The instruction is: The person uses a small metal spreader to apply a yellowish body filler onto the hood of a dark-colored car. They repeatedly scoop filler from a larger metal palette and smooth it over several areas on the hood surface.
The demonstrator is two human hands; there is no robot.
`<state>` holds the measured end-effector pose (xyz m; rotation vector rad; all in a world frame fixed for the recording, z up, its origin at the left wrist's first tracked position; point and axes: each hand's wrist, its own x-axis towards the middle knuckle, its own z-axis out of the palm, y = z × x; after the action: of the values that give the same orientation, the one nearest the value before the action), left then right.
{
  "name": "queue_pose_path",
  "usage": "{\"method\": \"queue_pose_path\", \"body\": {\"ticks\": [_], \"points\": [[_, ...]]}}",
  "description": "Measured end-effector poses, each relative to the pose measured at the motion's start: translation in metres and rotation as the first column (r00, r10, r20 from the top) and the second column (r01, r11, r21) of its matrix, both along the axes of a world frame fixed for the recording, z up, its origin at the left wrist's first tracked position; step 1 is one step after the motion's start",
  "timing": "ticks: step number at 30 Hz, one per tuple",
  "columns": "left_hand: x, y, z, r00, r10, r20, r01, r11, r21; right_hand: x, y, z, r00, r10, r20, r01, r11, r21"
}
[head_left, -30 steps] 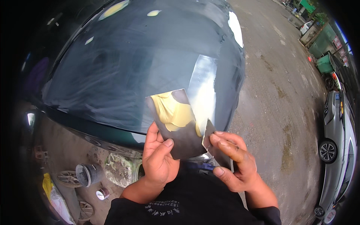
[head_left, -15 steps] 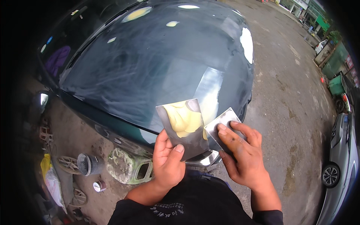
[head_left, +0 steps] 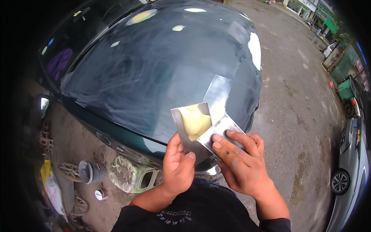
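Our left hand (head_left: 179,170) grips the plate (head_left: 178,120), thumb on its face, long axis pointing away from us; yellow putty (head_left: 196,120) sits on its upper part. Our right hand (head_left: 243,162) holds the blade (head_left: 224,123), fingers flat on top. The putty lies left of and beyond the right grip — the blade's slanted edge meets its lower right side. Half a second ago the blade stood farther right, hardly overlapping the plate.

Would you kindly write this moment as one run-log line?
left hand: holds plate bearing yellow paste; right hand: holds scraper, overlapping plate in view; ahead: dark car hood
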<state>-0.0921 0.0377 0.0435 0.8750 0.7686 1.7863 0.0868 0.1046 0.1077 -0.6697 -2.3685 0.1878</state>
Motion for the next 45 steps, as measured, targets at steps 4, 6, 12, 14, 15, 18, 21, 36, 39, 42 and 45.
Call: {"method": "queue_pose_path", "body": {"ticks": [4,6,12,14,15,18,21,36,39,42,45], "points": [[-0.005,0.005,-0.001,0.998,-0.021,-0.057,0.020,1.000,-0.024,-0.017,-0.003,-0.014,0.999,-0.028,0.021,0.029,0.999,-0.042],[-0.015,0.005,-0.005,0.992,0.004,-0.126,-0.008,1.000,-0.027,-0.013,0.002,-0.021,0.998,0.007,0.054,0.001,0.990,-0.139],[-0.093,0.032,-0.025,0.932,0.322,-0.168,-0.278,0.930,0.240,0.010,0.058,-0.015,0.959,-0.282,0.020,0.262,0.860,-0.438],[-0.115,0.047,-0.020,0.943,0.322,-0.084,-0.310,0.941,0.135,0.008,0.083,-0.010,0.895,-0.430,0.121,0.427,0.745,-0.512],[-0.123,0.054,-0.023,0.933,0.347,-0.094,-0.335,0.934,0.126,0.007,0.095,-0.010,0.864,-0.471,0.181,0.490,0.699,-0.522],[-0.138,0.060,-0.031,0.927,0.370,-0.063,-0.365,0.927,0.088,-0.010,0.128,-0.015,0.821,-0.490,0.293,0.567,0.636,-0.523],[-0.143,0.061,-0.033,0.947,0.321,0.018,-0.322,0.944,0.068,-0.021,0.145,-0.021,0.806,-0.480,0.347,0.592,0.632,-0.501],[-0.147,0.058,-0.031,0.960,0.282,0.003,-0.282,0.960,-0.001,-0.056,0.160,-0.023,0.747,-0.518,0.416,0.664,0.591,-0.457],[-0.148,0.057,-0.031,0.960,0.280,0.000,-0.280,0.960,0.002,-0.058,0.161,-0.025,0.749,-0.507,0.427,0.662,0.602,-0.447],[-0.149,0.058,-0.031,0.962,0.274,-0.004,-0.274,0.962,0.006,-0.063,0.157,-0.019,0.749,-0.488,0.449,0.662,0.587,-0.466],[-0.149,0.057,-0.032,0.963,0.270,-0.013,-0.270,0.963,0.006,-0.068,0.146,-0.015,0.758,-0.465,0.457,0.651,0.570,-0.502]]}}
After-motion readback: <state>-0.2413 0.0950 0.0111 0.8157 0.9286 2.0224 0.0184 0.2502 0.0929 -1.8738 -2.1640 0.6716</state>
